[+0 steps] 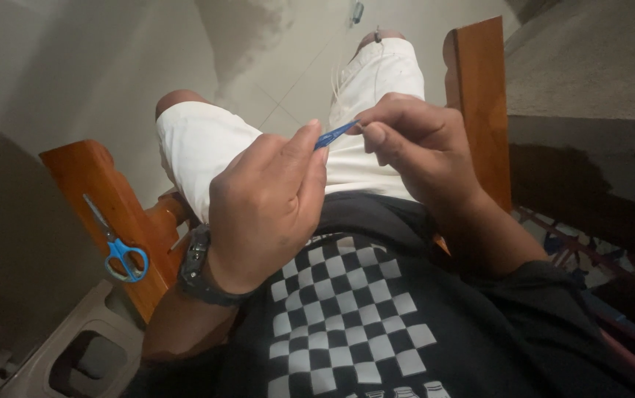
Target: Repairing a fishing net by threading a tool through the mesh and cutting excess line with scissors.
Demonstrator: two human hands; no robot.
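While the left hand is pinching a blue tool above the lap, the right hand is pinching something hidden at its tip. Because both grips are working fingertip to fingertip, the point could be jabbing a finger, or the tool slipping onto the shorts.

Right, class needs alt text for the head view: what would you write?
A seated person's left hand holds a thin blue tool whose tip meets the pinched fingers of the right hand above white shorts. Blue-handled scissors lie on the wooden armrest.
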